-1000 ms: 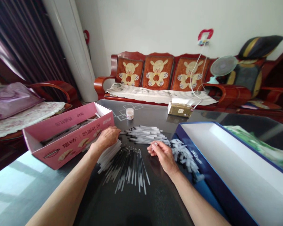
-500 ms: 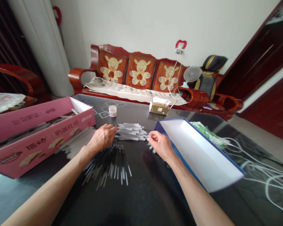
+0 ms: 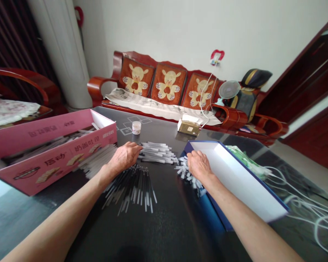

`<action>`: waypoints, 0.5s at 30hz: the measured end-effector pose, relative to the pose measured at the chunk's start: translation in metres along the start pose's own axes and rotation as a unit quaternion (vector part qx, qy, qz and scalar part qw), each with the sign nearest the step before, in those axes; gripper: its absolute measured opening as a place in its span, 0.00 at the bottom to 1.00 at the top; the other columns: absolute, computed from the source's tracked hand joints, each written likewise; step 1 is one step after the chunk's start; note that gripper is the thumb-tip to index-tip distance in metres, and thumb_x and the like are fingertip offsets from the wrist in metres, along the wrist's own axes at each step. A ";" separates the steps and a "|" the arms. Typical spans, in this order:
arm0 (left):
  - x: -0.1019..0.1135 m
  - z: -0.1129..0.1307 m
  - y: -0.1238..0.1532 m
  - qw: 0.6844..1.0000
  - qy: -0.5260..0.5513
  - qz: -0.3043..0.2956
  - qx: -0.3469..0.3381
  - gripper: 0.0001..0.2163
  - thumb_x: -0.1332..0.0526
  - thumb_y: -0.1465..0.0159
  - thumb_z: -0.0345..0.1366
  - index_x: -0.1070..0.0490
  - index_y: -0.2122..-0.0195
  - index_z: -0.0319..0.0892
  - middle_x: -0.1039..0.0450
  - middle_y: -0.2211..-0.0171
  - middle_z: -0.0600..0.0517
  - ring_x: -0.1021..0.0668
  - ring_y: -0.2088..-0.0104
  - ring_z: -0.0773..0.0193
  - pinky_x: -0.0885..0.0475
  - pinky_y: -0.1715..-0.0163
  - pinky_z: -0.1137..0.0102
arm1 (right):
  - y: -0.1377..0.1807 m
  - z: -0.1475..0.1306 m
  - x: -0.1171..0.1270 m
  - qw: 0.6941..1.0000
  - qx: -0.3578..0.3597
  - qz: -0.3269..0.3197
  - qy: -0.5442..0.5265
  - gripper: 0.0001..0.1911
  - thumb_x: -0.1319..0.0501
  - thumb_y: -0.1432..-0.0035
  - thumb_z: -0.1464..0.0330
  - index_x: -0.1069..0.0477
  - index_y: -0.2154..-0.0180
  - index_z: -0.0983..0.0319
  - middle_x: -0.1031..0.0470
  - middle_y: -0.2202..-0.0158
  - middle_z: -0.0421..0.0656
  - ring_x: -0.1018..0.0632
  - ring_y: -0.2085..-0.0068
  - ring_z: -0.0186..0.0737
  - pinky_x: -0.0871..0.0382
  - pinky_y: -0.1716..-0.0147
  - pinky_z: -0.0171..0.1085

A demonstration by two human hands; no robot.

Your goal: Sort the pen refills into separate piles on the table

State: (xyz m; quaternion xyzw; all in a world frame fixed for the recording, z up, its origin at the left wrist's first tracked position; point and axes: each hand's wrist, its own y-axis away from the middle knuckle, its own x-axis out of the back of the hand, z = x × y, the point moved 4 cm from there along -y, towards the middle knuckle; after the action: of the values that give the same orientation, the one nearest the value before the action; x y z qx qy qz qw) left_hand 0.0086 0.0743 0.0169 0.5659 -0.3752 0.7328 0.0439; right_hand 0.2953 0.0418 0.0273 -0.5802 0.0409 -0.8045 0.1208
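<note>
My left hand (image 3: 127, 154) is closed, its fingertips pinching at the left end of a stack of slim whitish pen refills (image 3: 158, 153). Below it, a fan of dark pen refills with pale ends (image 3: 136, 187) spreads over the black table. My right hand (image 3: 199, 163) has its fingers bent down over a heap of small white caps (image 3: 190, 176), beside the blue box's near-left corner. Whatever lies between its fingertips is hidden. More pale sticks (image 3: 98, 160) lie left of my left hand, against the pink box.
The pink box (image 3: 71, 149) at left contains many thin sticks. An open blue box (image 3: 235, 178) with a white inside stands at right. Farther back are a small white jar (image 3: 136, 127) and a tissue box (image 3: 189, 126). A green packet (image 3: 246, 162) and white cables (image 3: 303, 207) lie right.
My right hand has moved from the stack's right end to the right, over the heap of caps. The left hand stays at the stack's left end. The whole view has shifted slightly.
</note>
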 end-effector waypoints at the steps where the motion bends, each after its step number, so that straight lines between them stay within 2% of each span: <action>1: 0.000 0.000 0.000 1.000 0.002 -0.001 0.002 0.13 0.50 0.33 0.34 0.26 0.58 0.42 0.26 0.66 0.49 0.26 0.63 0.62 0.31 0.65 0.71 | 0.003 0.002 -0.002 1.000 0.005 0.009 0.001 0.11 0.49 0.39 0.74 0.28 0.64 0.63 0.26 0.62 0.48 0.29 0.56 0.46 0.43 0.60 0.40; 15: -0.003 -0.004 0.001 1.000 0.012 0.003 0.003 0.14 0.51 0.33 0.35 0.26 0.58 0.42 0.26 0.67 0.48 0.26 0.63 0.63 0.30 0.62 0.71 | 0.013 0.012 -0.006 0.999 -0.009 0.042 -0.031 0.09 0.47 0.43 0.77 0.29 0.68 0.62 0.27 0.65 0.47 0.31 0.60 0.44 0.44 0.62 0.38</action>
State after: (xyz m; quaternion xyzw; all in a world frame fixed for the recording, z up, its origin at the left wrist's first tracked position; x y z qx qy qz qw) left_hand 0.0059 0.0769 0.0129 0.5562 -0.3742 0.7407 0.0446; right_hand 0.3100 0.0316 0.0226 -0.6033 0.0688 -0.7802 0.1504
